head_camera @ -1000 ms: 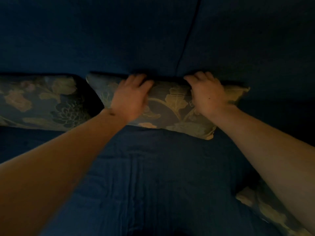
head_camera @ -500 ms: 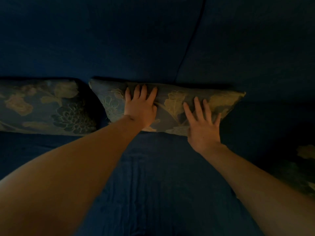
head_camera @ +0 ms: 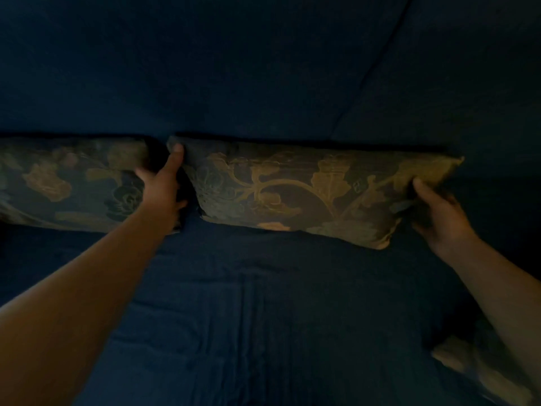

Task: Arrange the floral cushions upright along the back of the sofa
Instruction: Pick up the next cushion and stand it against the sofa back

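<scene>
both hands [head_camera: 164, 186] grip the middle cushion's [head_camera: 307, 194] ends

Dim light, dark blue sofa [head_camera: 263, 332], creased cover

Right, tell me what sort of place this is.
Probably a dim living room at home: a dark blue sofa with floral cushions propped against its backrest, one gripped by the left hand and right hand.

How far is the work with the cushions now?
Done: the left cushion stands against the sofa back. In hand: the left hand and right hand grip the middle cushion by its ends. Left: a third cushion at lower right.
</scene>
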